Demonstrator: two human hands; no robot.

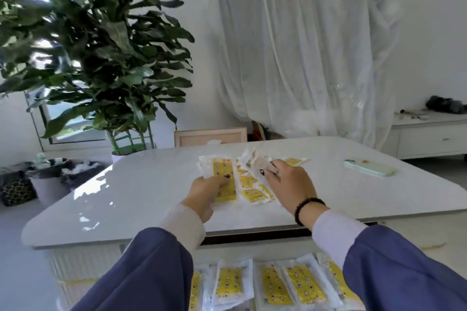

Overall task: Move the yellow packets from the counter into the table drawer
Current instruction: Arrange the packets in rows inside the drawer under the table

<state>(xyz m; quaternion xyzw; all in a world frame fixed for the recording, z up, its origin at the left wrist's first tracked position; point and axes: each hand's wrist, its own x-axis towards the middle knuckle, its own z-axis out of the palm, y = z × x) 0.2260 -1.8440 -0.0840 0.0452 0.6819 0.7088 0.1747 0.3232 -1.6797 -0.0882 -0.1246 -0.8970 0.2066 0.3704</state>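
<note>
left hand [207, 185] grips long yellow packet [223, 179] | loose yellow packets [252, 190] lie between hands on surface [141, 192] | right hand [285, 179] pinches pale packet [260, 161] | advice: gather flat stacks, then lower into drawer [252, 283] beneath wrists

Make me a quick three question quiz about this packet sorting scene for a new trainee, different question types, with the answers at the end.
1. True or false: the drawer under the white table already holds yellow packets.
2. Which hand wears the dark bead bracelet? A) left B) right C) neither
3. Fill in: the left hand grips a long yellow ____ on the tabletop.

Key:
1. True, several lie in the open drawer.
2. B, the right hand, which pinches a pale packet.
3. Packet.
</note>
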